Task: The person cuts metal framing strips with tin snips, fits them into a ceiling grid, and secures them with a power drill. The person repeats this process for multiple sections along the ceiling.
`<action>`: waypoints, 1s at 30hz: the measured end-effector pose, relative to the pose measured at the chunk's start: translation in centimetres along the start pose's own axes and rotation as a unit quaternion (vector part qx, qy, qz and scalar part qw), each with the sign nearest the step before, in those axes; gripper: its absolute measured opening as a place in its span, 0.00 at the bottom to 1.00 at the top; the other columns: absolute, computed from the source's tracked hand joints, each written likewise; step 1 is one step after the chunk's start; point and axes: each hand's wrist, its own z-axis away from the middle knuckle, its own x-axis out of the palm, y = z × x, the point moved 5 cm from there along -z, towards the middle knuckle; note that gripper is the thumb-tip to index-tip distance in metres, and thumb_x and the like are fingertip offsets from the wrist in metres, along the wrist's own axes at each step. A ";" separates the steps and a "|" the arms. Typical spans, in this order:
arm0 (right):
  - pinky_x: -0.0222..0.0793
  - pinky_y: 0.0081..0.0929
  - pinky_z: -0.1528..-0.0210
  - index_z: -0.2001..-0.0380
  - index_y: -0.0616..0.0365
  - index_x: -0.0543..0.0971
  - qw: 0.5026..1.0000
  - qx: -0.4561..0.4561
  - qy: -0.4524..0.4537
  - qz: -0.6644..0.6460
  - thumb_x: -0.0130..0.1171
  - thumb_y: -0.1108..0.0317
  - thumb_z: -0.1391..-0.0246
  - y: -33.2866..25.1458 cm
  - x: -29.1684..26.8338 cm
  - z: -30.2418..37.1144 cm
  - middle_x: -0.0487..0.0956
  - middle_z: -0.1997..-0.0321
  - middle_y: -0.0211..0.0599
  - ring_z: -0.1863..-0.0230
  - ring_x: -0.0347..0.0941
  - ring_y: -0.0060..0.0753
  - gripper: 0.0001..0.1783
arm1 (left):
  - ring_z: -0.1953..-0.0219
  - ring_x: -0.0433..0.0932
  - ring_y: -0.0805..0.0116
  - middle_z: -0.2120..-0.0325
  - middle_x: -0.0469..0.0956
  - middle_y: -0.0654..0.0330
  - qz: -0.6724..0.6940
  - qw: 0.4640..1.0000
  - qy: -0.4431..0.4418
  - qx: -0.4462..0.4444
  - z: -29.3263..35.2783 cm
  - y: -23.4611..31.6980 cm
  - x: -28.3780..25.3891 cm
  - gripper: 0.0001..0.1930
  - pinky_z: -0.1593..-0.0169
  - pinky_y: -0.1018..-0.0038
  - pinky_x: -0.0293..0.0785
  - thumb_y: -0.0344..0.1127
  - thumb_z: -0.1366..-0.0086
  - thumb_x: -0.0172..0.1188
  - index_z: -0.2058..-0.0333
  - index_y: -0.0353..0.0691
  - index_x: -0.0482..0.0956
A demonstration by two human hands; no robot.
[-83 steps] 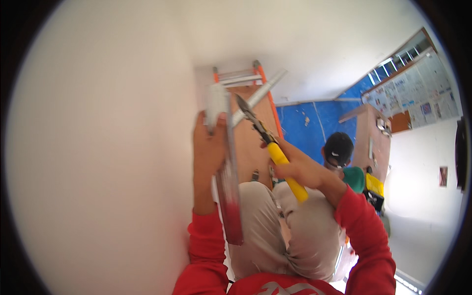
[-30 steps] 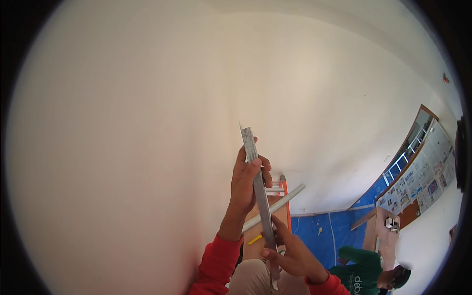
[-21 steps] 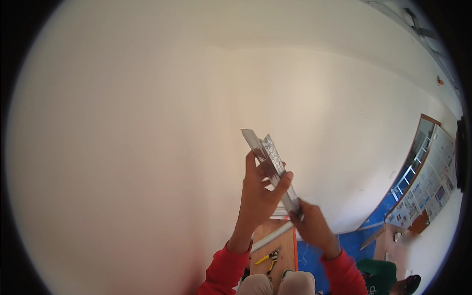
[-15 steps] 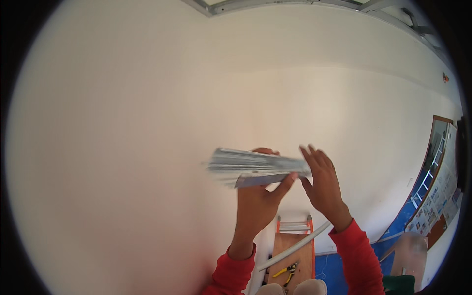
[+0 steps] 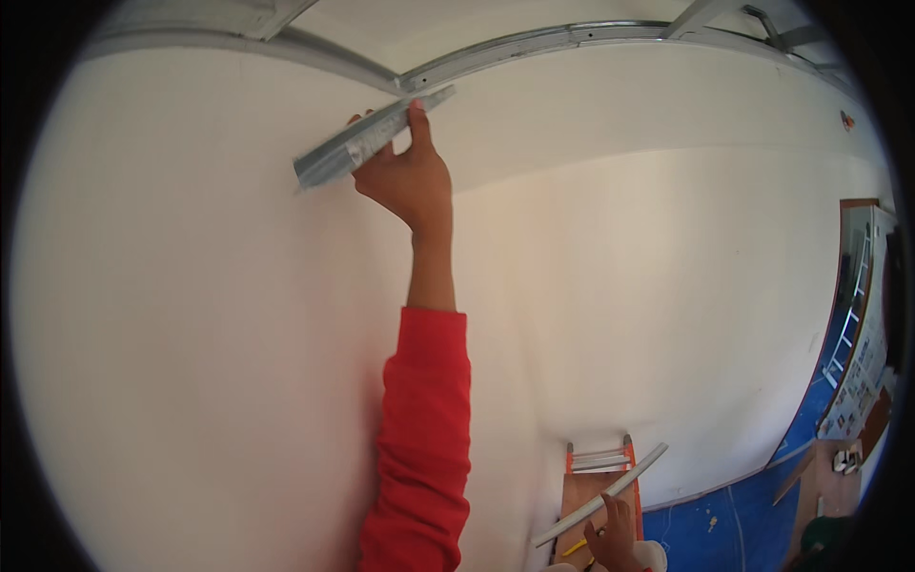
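High at the wall's corner, my left hand (image 5: pixel 405 176) is closed around a short galvanized metal channel (image 5: pixel 338 157), thumb along its side. The channel tilts, its right end higher and close below the metal ceiling framing (image 5: pixel 534 57); whether they touch I cannot tell. Low down, my right hand (image 5: pixel 615 539) hovers above or beside a wooden board (image 5: pixel 586 491), fingers apart and nothing visible in them. Next to it lie yellow-handled snips (image 5: pixel 574 548), mostly hidden, and a long pale tube or strip (image 5: pixel 610 496) crossing the board.
Orange ladder ends (image 5: pixel 627 453) stick up past the board by the white wall (image 5: pixel 667 286). Blue sheeting (image 5: pixel 705 524) covers the floor at lower right. A wooden table (image 5: pixel 829 486) and a doorway with a light ladder (image 5: pixel 848 324) are further right.
My left hand has raised the metal channel up and left to the ceiling corner. The right hand has let go of it and dropped toward the board. The view has tilted upward.
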 end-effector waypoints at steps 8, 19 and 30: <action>0.66 0.54 0.33 0.33 0.65 0.66 0.999 0.049 -0.012 0.000 0.71 0.66 0.51 5.1 3.7 -0.9 0.70 0.39 0.59 0.35 0.65 0.65 0.43 | 0.46 0.80 0.50 0.49 0.74 0.42 -0.130 0.991 0.010 -0.022 -5.1 -7.0 1.7 0.36 0.40 0.60 0.83 0.29 0.39 0.75 0.41 0.25 0.60; 0.66 0.52 0.33 0.35 0.63 0.70 0.997 0.070 0.032 0.011 0.73 0.64 0.51 5.6 3.7 -0.8 0.73 0.39 0.58 0.35 0.68 0.63 0.40 | 0.41 0.78 0.44 0.40 0.69 0.38 -0.111 0.993 0.043 -0.011 -7.1 -6.6 2.4 0.37 0.42 0.56 0.83 0.32 0.41 0.77 0.42 0.25 0.61; 0.73 0.45 0.36 0.35 0.65 0.70 0.988 -0.112 0.102 0.027 0.69 0.66 0.40 6.3 5.0 0.0 0.80 0.42 0.55 0.40 0.77 0.51 0.33 | 0.52 0.85 0.42 0.53 0.80 0.36 -0.312 0.944 -0.049 -0.100 -12.6 -5.5 3.3 0.45 0.49 0.57 0.84 0.53 0.45 0.80 0.47 0.21 0.64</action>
